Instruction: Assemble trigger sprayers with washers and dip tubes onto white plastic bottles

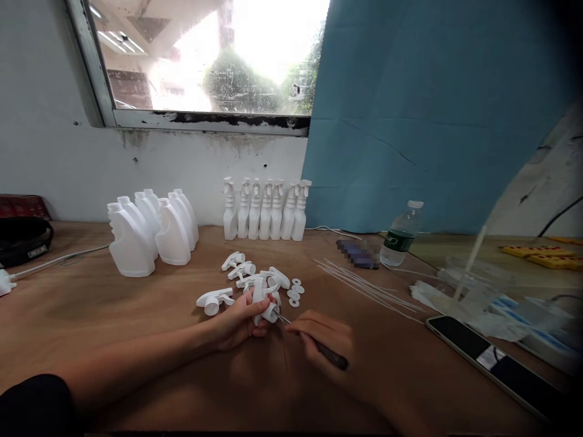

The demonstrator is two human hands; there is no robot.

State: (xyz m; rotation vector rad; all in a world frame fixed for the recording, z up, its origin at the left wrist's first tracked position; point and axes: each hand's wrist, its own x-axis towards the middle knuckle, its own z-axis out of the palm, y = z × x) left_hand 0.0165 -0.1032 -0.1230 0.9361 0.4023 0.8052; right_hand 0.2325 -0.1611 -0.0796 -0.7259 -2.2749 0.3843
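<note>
My left hand [241, 318] is closed around a white trigger spray head [259, 291], its round collar turned towards the right. In my right hand [325, 343] is a screwdriver-like tool with a dark handle [336, 358]; its thin metal shaft points left into the collar opening. The very tip is hidden inside the collar. Several more white spray heads [234, 260] lie just beyond my left hand, with one [214, 300] off to its left. Small white washers [294, 294] lie loose right of the pile.
White bottles without tops [132, 243] stand at back left. Capped spray bottles [264, 212] line the wall. Thin white tubes [364, 285] lie to the right, near a water bottle [401, 233] and a phone [492, 361]. Plastic wrapping [483, 315] lies at far right.
</note>
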